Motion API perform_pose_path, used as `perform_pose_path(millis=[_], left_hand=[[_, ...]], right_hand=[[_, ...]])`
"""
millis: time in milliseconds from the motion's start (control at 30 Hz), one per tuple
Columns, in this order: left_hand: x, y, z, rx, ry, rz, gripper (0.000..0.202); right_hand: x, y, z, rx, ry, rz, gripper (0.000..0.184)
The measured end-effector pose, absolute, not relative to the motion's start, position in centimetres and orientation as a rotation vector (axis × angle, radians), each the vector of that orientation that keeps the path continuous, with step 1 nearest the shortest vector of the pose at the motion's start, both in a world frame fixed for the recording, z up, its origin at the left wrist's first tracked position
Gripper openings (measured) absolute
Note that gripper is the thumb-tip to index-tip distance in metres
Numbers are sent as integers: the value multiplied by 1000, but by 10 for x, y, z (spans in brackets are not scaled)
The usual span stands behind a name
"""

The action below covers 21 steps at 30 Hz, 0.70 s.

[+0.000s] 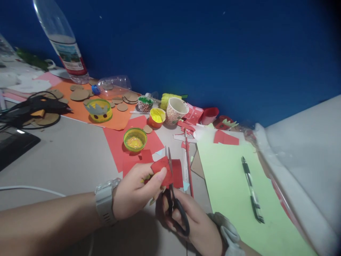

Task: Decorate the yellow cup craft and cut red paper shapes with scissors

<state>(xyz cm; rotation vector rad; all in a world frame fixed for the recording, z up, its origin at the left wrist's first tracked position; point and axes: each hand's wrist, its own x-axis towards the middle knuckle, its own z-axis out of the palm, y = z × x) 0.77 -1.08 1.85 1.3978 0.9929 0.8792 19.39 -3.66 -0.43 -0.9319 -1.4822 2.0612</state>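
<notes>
My left hand (135, 192) pinches a small piece of red paper (174, 172) between thumb and fingers, a white watch on its wrist. My right hand (190, 222) grips black-handled scissors (173, 192), fingers through the loops. The blades point up and away and are cutting into the red paper. Both hands hover low over the grey table, near its front.
A light green sheet (234, 192) with a black pen (252, 190) lies to the right. Red paper sheets (117, 142), paint cups (135, 139), a paper cup (175, 111), a thin red brush (188, 163), cardboard discs on orange paper (80, 94), a plastic bottle (64, 42) and a glue gun (39, 106) crowd the back.
</notes>
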Motion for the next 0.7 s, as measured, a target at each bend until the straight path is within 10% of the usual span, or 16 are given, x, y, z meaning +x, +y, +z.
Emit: perform_pose_path(millis=[700], left_hand=[[7, -8, 17, 1369, 852, 808, 51]], right_hand=[[193, -37, -6, -907, -1453, 2071, 46]])
